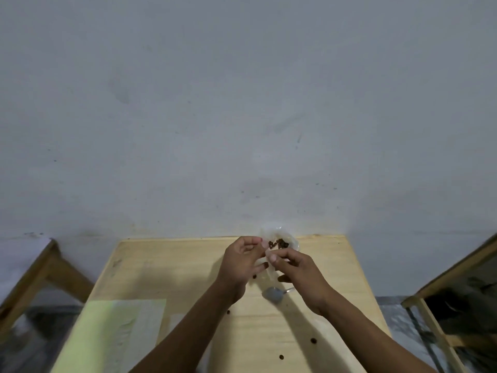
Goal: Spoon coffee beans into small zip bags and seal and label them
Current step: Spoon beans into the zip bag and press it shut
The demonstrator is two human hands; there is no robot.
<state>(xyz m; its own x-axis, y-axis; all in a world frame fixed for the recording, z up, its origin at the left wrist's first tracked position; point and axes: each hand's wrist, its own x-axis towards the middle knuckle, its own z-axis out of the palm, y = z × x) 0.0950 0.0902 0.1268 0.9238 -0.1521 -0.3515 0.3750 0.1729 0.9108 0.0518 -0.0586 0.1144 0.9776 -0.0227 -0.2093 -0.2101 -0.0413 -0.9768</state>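
A small clear zip bag (271,270) hangs between my two hands above the wooden table (166,267). My left hand (243,262) and my right hand (295,267) both pinch its upper edge with fingertips close together. Behind them, at the table's far edge, lies a crumpled clear bag with dark coffee beans (281,243) in it. A metal spoon (275,293) rests on the table below my hands. Loose beans lie scattered on the wood, such as one bean (313,340). Whether the held bag contains beans is unclear.
A pale green sheet (107,335) with whitish paper on it covers the table's near left. A wooden frame (45,267) stands to the left, and a glass-fronted wooden cabinet (457,300) to the right. A grey wall rises behind the table.
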